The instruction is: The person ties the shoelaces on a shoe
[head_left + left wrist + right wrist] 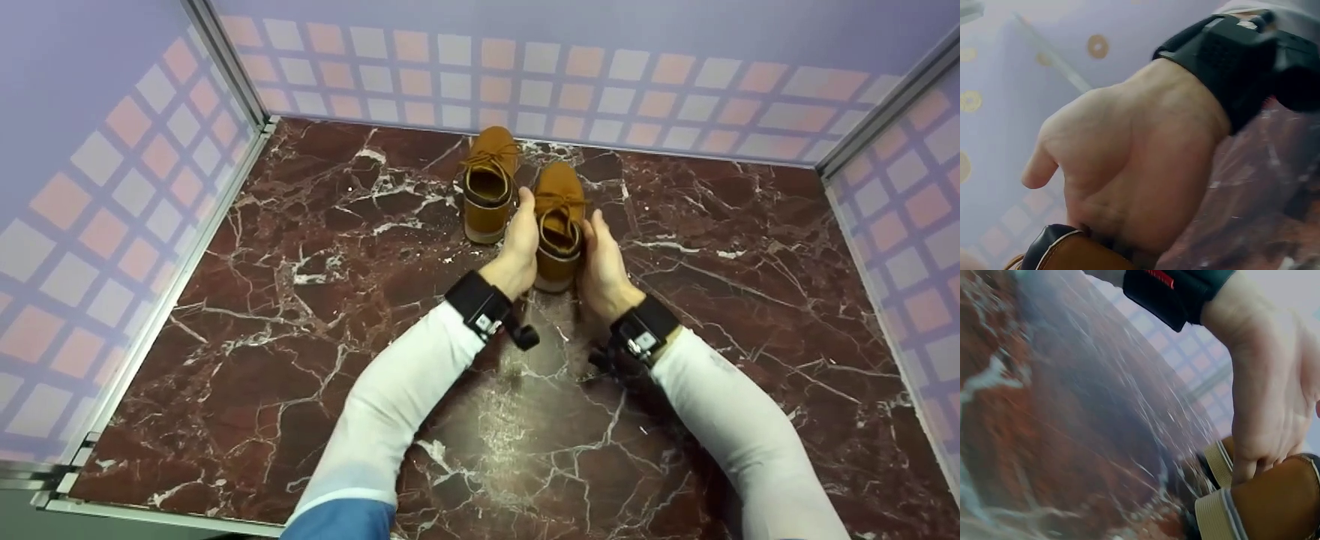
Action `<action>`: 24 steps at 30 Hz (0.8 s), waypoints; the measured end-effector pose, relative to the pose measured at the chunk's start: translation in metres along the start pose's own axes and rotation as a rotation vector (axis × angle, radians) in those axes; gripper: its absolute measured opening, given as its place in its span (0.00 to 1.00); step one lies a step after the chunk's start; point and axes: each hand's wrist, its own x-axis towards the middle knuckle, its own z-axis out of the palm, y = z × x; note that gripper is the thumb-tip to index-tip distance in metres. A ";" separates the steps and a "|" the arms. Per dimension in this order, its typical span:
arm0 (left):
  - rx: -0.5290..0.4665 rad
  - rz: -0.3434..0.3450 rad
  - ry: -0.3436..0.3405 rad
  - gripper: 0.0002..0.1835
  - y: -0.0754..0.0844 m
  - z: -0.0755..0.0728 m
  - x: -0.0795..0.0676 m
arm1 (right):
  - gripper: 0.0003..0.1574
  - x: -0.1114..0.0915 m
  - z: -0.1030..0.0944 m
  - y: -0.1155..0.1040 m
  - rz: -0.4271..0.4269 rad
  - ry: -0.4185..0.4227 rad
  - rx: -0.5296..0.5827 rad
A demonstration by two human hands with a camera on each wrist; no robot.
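Note:
Two tan lace-up shoes stand side by side on the floor panel, toes pointing away from me. My left hand (pixel 517 247) reaches into the gap between the left shoe (pixel 487 222) and the right shoe (pixel 559 180), its fingers extended along the right shoe's inner side. Along that shoe's outer side lies my right hand (pixel 604 262), fingers also straight. Beyond the shoe's collar (pixel 1084 253), the left wrist view shows my right palm (pixel 1134 152). In the right wrist view, my left hand (pixel 1272 377) points down behind the near shoe (pixel 1275 500), fingertips partly hidden.
The dark red marbled surface (pixel 337 300) spreads around the shoes. A lilac wall with pink and white squares (pixel 540 56) rises behind them, with matching side walls. Metal posts (pixel 225 60) mark the corners. Both wrists carry black strapped-on cameras.

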 end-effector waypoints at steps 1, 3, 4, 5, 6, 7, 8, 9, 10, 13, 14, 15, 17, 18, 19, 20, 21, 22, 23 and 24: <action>0.002 -0.004 0.023 0.47 0.000 0.002 0.006 | 0.50 0.004 -0.001 -0.001 -0.003 -0.002 -0.001; 0.020 -0.019 0.068 0.47 -0.005 0.006 0.028 | 0.50 0.013 -0.003 -0.004 -0.005 -0.005 0.005; 0.051 -0.022 0.082 0.45 -0.001 0.010 0.028 | 0.50 0.018 -0.005 -0.005 -0.008 -0.004 0.012; 0.082 -0.023 0.099 0.44 -0.003 0.013 0.036 | 0.51 0.022 -0.006 -0.006 -0.006 -0.001 0.014; 0.111 -0.017 0.115 0.43 -0.004 0.015 0.043 | 0.51 0.026 -0.008 -0.007 -0.004 0.008 0.008; 0.135 -0.011 0.123 0.42 -0.004 0.018 0.047 | 0.51 0.029 -0.009 -0.007 -0.002 0.016 -0.001; 0.149 -0.003 0.127 0.41 -0.003 0.020 0.049 | 0.51 0.033 -0.010 -0.008 -0.002 0.017 0.001; 0.166 0.009 0.127 0.41 0.000 0.023 0.046 | 0.51 0.036 -0.011 -0.008 -0.001 0.018 0.003; 0.171 0.019 0.124 0.40 0.004 0.026 0.042 | 0.51 0.038 -0.011 -0.009 0.000 0.021 0.006; 0.162 0.039 0.110 0.39 0.014 0.034 0.029 | 0.50 0.044 -0.009 -0.011 0.007 0.034 0.020; 0.155 0.044 0.108 0.39 0.016 0.035 0.028 | 0.49 0.045 -0.009 -0.011 0.011 0.039 0.026; 0.159 0.045 0.110 0.39 0.017 0.036 0.027 | 0.49 0.047 -0.008 -0.012 0.012 0.047 0.026; 0.159 0.044 0.105 0.39 0.018 0.037 0.029 | 0.49 0.049 -0.007 -0.012 0.015 0.061 0.018; 0.160 0.043 0.102 0.39 0.019 0.037 0.030 | 0.49 0.050 -0.007 -0.012 0.017 0.064 0.012; 0.164 0.043 0.098 0.39 0.019 0.037 0.031 | 0.49 0.051 -0.008 -0.012 0.016 0.063 0.006; 0.172 0.038 0.085 0.40 0.019 0.035 0.032 | 0.49 0.052 -0.008 -0.012 0.011 0.062 0.006; 0.185 0.038 0.072 0.40 0.019 0.033 0.034 | 0.49 0.053 -0.009 -0.011 0.006 0.055 0.007; 0.204 0.037 0.059 0.41 0.018 0.031 0.035 | 0.49 0.054 -0.011 -0.010 0.003 0.048 0.004; 0.236 0.037 0.046 0.41 0.019 0.028 0.036 | 0.49 0.054 -0.013 -0.010 -0.001 0.041 -0.004; 0.276 0.037 0.030 0.42 0.019 0.025 0.036 | 0.49 0.055 -0.015 -0.009 -0.007 0.031 -0.016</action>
